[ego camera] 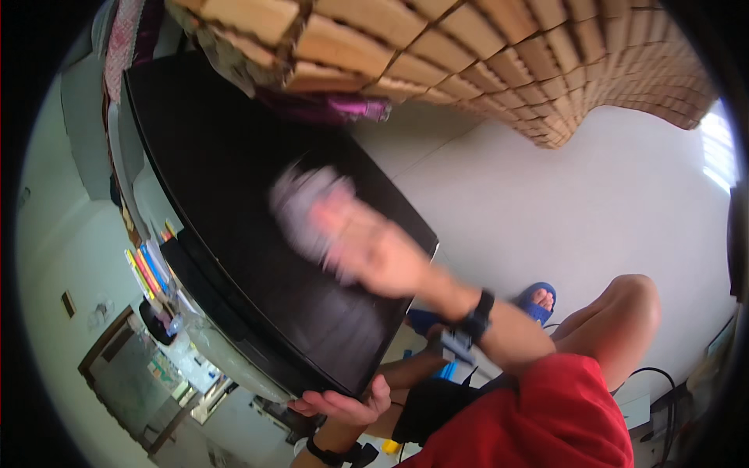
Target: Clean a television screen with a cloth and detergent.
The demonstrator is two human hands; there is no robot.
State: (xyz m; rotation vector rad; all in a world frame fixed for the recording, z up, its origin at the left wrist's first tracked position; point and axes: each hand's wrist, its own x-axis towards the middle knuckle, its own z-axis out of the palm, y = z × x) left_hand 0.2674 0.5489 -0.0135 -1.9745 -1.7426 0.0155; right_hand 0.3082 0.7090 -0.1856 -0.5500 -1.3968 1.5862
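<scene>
My right hand is clenched on a pale grey cloth. Both are blurred by motion, over the dark top of a black flat-topped piece of furniture. The cloth looks to be against that surface, though the blur hides the exact contact. My left hand grips the near corner of the black top, its fingers around the edge. Dull pale streaks show on the surface near that corner. A black band is on each wrist.
A draped mat of wooden tiles hangs over the far end, with purple fabric beneath it. Several upright books stand beyond the left edge. Pale floor lies to the right, near a foot in a blue sandal. A black cable curves at lower right.
</scene>
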